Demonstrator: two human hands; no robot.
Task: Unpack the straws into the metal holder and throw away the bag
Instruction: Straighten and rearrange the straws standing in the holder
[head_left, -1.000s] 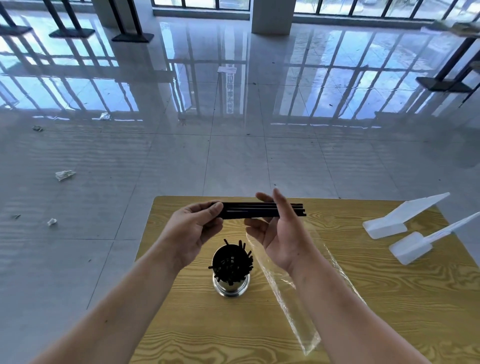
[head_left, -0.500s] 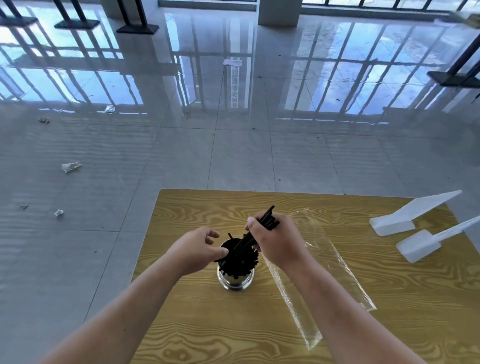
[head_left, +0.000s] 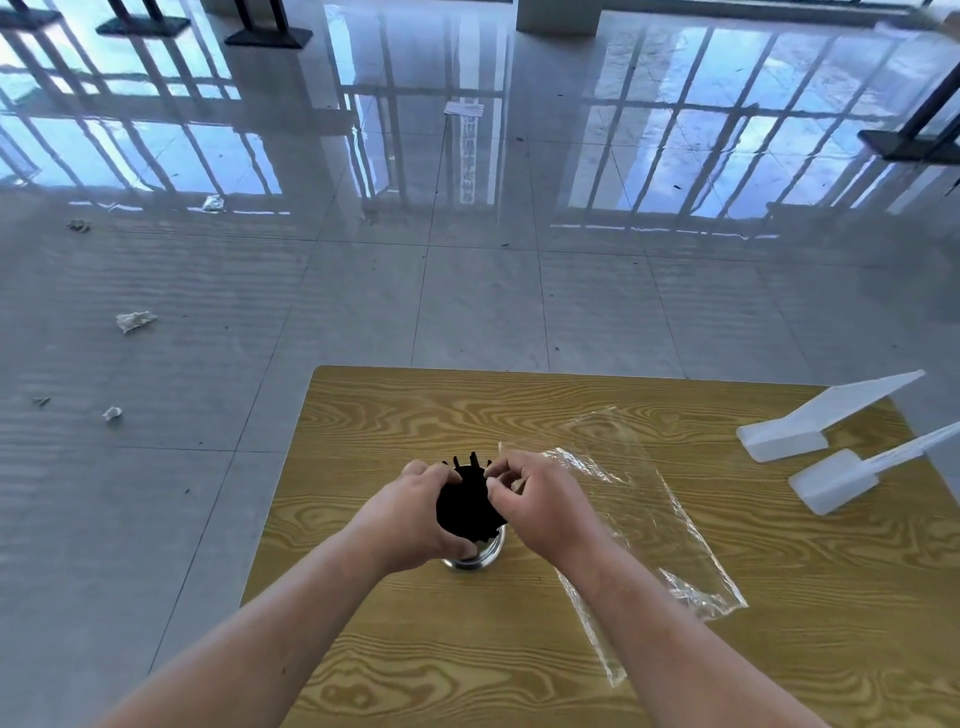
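Straws (head_left: 467, 512) in one holder (head_left: 475, 558), one bag (head_left: 644, 509)

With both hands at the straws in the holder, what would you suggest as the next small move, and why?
Probably lift the right hand off the straws and reach for the clear bag. The straws seem to be all bunched in the metal holder, none lie on the table, and the bag looks empty and flat just to the right, not yet thrown away. The left hand can steady the holder.
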